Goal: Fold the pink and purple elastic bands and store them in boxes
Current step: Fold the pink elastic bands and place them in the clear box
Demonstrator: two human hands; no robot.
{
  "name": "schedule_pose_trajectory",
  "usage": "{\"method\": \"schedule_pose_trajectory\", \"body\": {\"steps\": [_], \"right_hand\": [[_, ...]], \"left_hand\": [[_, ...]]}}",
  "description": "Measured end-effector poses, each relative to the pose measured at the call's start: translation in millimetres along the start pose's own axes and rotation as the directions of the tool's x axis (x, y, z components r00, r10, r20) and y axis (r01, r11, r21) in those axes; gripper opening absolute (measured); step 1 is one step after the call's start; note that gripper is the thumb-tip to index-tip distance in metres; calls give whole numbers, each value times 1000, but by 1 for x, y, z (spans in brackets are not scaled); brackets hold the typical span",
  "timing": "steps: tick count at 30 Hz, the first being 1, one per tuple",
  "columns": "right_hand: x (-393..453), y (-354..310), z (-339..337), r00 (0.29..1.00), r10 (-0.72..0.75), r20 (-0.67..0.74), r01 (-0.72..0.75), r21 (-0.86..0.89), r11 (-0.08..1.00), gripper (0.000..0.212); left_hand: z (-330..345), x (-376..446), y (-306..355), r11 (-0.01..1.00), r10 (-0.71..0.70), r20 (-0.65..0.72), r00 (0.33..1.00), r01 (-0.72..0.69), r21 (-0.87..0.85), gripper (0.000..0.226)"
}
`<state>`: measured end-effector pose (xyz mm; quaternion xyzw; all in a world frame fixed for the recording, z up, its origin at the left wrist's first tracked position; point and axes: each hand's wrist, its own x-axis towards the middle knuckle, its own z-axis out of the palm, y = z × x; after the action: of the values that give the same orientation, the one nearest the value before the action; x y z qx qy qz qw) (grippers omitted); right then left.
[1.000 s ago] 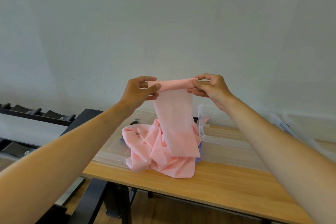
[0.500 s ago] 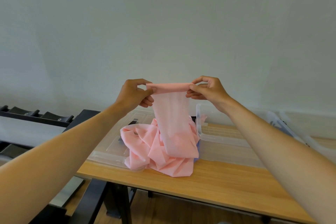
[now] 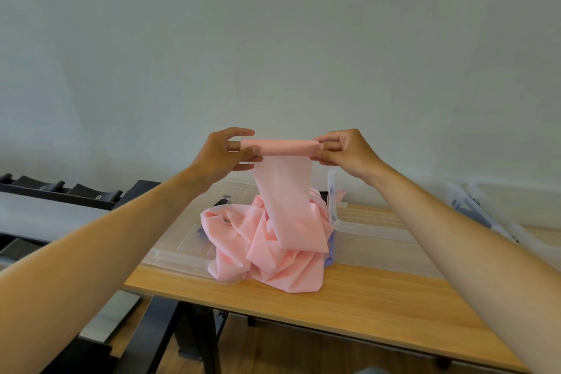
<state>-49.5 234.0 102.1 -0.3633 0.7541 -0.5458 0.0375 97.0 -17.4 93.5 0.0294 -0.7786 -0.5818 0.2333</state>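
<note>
Two hands are working the pink band (image 3: 283,209) in the air above the surface (image 3: 349,300). The left hand (image 3: 223,155) is pinching one end of the top edge, the right hand (image 3: 346,152) the other, fingers and thumbs curled around a small roll of pink. Compared with a second ago, that top edge is looking thicker and more rounded, so the person is rolling or folding the band down from the top, turn by turn. A flat length is hanging from the roll into the crumpled pink heap, which is lying partly on a clear lid (image 3: 182,240) and partly on the wood. A sliver of the purple band (image 3: 331,247) is peeking out under the heap's right side, just beside the open clear box (image 3: 364,222). By my judgement the folding is only starting: most of the pink is loose, the purple is untouched, and nothing is stored yet.
</note>
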Motion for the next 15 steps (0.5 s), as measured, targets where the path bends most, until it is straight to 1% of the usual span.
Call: {"method": "schedule_pose_trajectory", "body": {"steps": [2, 4, 6, 7, 9, 11, 13, 15], "right_hand": [[2, 0, 0, 999, -46, 7, 47, -159, 986, 17], [1, -4, 0, 997, -82, 12, 82, -280, 956, 11], [-2, -10, 0, 993, -113, 16, 111, -345, 932, 9], [-2, -12, 0, 993, -120, 10, 117, -333, 936, 8], [-3, -16, -2, 993, -113, -21, 106, -223, 969, 9], [-2, -22, -5, 995, -75, -72, 72, -40, 997, 15], [0, -33, -8, 995, -33, -97, 44, 119, 992, 20], [0, -45, -12, 995, -14, -100, 35, 210, 977, 18]], "left_hand": [[-4, 2, -4, 991, 38, 5, 999, -39, 125, 34], [-6, 2, -3, 968, 81, 6, 997, -80, 239, 26], [-4, 0, 1, 940, 131, 1, 991, -125, 318, 19], [-2, -1, 4, 933, 154, -11, 988, -142, 332, 16], [-1, -1, 11, 932, 189, -45, 981, -164, 325, 13], [0, 2, 20, 930, 216, -68, 974, -184, 318, 15], [-2, 8, 32, 934, 234, -88, 968, -199, 296, 21], [-4, 12, 47, 945, 235, -92, 967, -206, 253, 27]]}}
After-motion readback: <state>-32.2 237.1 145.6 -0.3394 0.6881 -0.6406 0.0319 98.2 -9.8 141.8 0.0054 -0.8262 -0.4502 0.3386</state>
